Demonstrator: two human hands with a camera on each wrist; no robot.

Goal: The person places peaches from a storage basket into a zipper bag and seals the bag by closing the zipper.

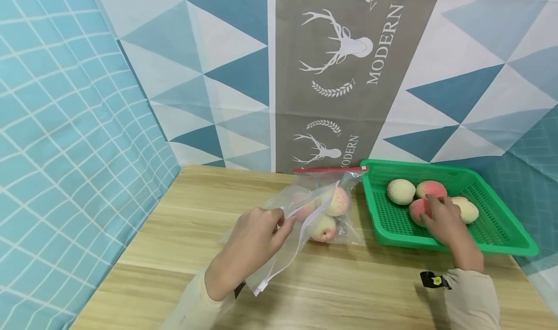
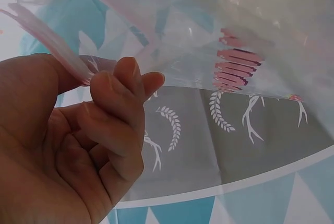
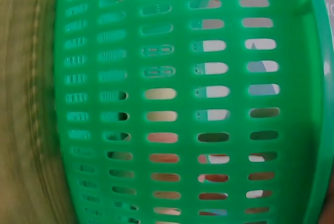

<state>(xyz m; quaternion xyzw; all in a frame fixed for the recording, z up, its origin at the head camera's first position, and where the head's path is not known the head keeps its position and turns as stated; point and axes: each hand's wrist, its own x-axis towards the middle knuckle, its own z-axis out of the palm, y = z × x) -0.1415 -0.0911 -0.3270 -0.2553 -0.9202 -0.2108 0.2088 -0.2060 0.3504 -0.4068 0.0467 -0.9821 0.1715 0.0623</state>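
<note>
My left hand [image 1: 255,243] pinches the edge of a clear zip bag [image 1: 279,264] between thumb and fingers; the left wrist view shows the pinkish zip edge [image 2: 68,59] in that pinch. Inside the bag, which lies on the table, are a pink peach [image 1: 303,205], a speckled peach [image 1: 339,202] and a pale peach [image 1: 324,228]. Over on the right, my right hand [image 1: 449,223] reaches into a green basket [image 1: 379,223], its fingers curled round a pink peach [image 1: 418,212]. The basket's slotted wall [image 3: 172,125] hides most of that hand in the right wrist view.
Other peaches lie in the basket: a pale one [image 1: 401,191], a pink one [image 1: 431,189] and pale fruit [image 1: 468,211] beside my right hand. Wood-grain table [image 1: 174,233] extends left and in front of the bag. A patterned cloth wall [image 1: 240,78] rises behind.
</note>
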